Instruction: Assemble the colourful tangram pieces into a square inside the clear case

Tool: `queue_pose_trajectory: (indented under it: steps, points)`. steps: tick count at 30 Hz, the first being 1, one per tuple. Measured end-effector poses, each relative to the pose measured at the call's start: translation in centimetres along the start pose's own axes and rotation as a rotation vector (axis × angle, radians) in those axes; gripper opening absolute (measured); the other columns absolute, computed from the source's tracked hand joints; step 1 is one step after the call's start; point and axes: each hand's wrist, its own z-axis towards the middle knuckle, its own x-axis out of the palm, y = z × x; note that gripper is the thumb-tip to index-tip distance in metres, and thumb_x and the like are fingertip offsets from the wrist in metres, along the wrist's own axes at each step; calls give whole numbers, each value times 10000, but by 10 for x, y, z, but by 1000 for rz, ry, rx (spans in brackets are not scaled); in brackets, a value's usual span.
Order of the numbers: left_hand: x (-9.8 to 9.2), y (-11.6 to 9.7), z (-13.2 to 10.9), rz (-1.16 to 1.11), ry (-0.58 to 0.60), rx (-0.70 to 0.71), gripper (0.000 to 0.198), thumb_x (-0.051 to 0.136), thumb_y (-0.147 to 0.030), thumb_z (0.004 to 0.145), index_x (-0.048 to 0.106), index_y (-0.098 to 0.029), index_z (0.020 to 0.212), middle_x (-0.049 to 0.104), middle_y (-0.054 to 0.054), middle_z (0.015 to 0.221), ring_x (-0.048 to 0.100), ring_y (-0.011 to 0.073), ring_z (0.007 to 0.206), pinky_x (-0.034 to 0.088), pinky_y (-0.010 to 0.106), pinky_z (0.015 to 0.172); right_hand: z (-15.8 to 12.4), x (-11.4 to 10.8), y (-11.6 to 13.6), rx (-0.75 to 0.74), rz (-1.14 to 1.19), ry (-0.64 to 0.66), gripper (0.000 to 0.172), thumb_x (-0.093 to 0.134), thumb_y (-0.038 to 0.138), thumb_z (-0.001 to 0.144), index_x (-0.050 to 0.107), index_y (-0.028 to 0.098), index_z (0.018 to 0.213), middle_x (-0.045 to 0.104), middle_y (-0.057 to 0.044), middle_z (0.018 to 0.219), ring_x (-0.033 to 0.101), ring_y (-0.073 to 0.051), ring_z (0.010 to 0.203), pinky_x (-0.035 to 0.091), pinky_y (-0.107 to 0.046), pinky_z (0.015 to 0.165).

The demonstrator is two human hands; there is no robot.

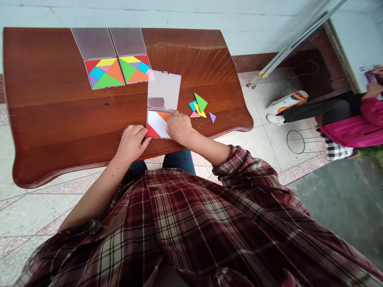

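The half-open left hand (131, 143) seems to steady the open case (155, 124) on the desk (60, 119), while the right hand (178, 127) rests bent fingers on an orange tile (163, 116), its grip unclear.

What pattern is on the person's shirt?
A plaid shirt in dark red, cream and black, best seen in the head view.
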Motion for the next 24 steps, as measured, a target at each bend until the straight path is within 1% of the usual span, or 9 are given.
queue_pose_trajectory:
  steps: [3, 5, 8, 12, 14, 17, 19, 21, 24]
  points:
    - [-1, -1, 0, -2, 12, -4, 256, 492, -340, 949, 682, -173, 988, 677, 128, 1041, 565, 289, 933, 487, 463, 859, -1, -10, -9, 16, 61, 44, 416, 558, 251, 903, 639, 21, 1239, 635, -257, 1165, 632, -331, 1021, 487, -420, 825]
    - [-1, -2, 0, -6, 20, -13, 251, 496, -339, 946, 684, -179, 991, 674, 127, 1038, 567, 293, 939, 484, 472, 860, 0, -14, -19, 27, 141, 56, 459, 601, 301, 881, 615, 45, 1260, 636, -227, 1174, 619, -319, 1036, 481, -415, 851]
    - [-1, -2, 0, 5, 21, -18, 243, 495, -336, 946, 680, -184, 985, 671, 122, 1032, 568, 290, 937, 483, 464, 858, 6, -12, -33, 35, 266, 82, 470, 638, 277, 833, 583, 99, 1265, 659, -161, 1109, 607, -279, 997, 472, -398, 854]
    - [-1, -2, 1, 19, 23, -10, 234, 501, -344, 947, 674, -189, 974, 670, 115, 1026, 570, 286, 931, 485, 451, 853, 13, -8, -43, 62, 377, 118, 429, 695, 257, 782, 573, 155, 1181, 647, -92, 1000, 585, -231, 884, 468, -376, 805]
    - [-1, -2, 1, 19, 22, -14, 232, 501, -337, 948, 676, -188, 974, 671, 117, 1022, 570, 288, 929, 485, 453, 851, 15, -8, -44, 57, 393, 115, 397, 725, 251, 759, 583, 166, 1121, 625, -82, 998, 573, -216, 857, 469, -370, 792]
    - [-2, -3, 1, 17, 26, -23, 230, 503, -322, 947, 681, -182, 984, 671, 125, 1026, 571, 294, 934, 485, 462, 853, 14, -9, -43, 37, 379, 113, 363, 770, 253, 730, 611, 167, 1045, 586, -93, 1063, 574, -209, 859, 480, -379, 798]
    - [-2, -3, 1, 14, 28, -30, 231, 507, -319, 947, 684, -176, 991, 670, 131, 1028, 573, 298, 942, 485, 465, 856, 13, -9, -40, 30, 355, 103, 422, 817, 267, 694, 624, 167, 1056, 560, -105, 1111, 583, -230, 912, 488, -400, 823]
    - [-1, -3, 1, 11, 28, -35, 234, 507, -318, 948, 684, -173, 994, 668, 134, 1030, 571, 301, 948, 484, 466, 858, 13, -8, -36, 30, 323, 96, 535, 866, 284, 646, 623, 162, 1106, 546, -118, 1141, 586, -267, 982, 492, -428, 852]
    - [0, -3, 1, 16, 25, -34, 230, 506, -321, 949, 682, -180, 995, 668, 128, 1034, 568, 300, 945, 481, 463, 857, 14, -9, -29, 57, 262, 131, 659, 909, 290, 598, 609, 138, 1164, 542, -148, 1186, 586, -316, 1059, 486, -460, 898]
